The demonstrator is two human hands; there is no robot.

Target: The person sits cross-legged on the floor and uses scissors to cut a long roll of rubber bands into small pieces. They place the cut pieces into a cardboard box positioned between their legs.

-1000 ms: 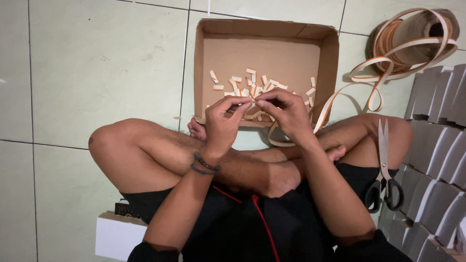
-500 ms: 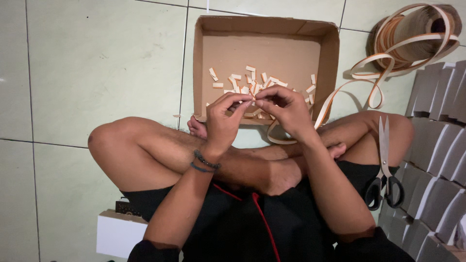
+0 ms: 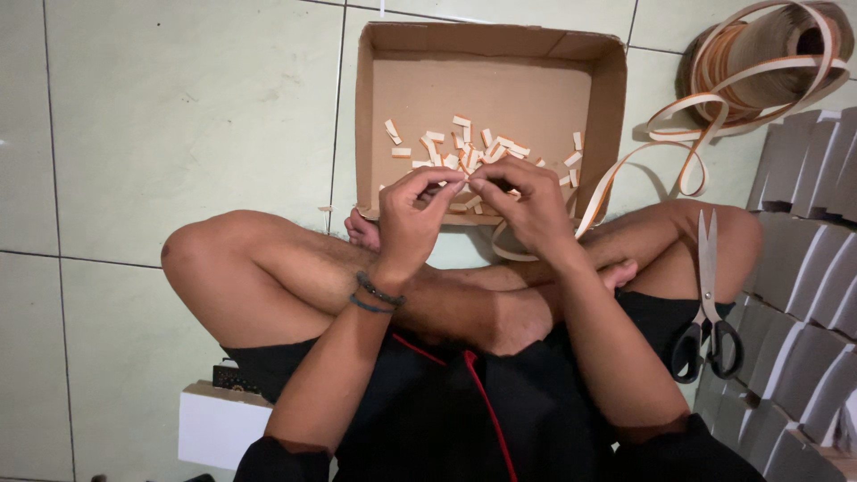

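With my left hand (image 3: 412,214) and right hand (image 3: 528,207) both pinched closed on a small strip piece (image 3: 466,181) above the cardboard box (image 3: 375,116), uneven finger pressure could, I judge, drop it onto the floor (image 3: 178,134).

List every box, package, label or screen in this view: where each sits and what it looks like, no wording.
Open cardboard box: on the tiled floor ahead of the hands, brown, shallow, rectangular, with small pale cut strips inside.
White box: on the floor by the person's left hip, rectangular, partly hidden.
Stack of folded grey cartons: along the right edge, overlapping in rows.
Labels or screens: none visible.
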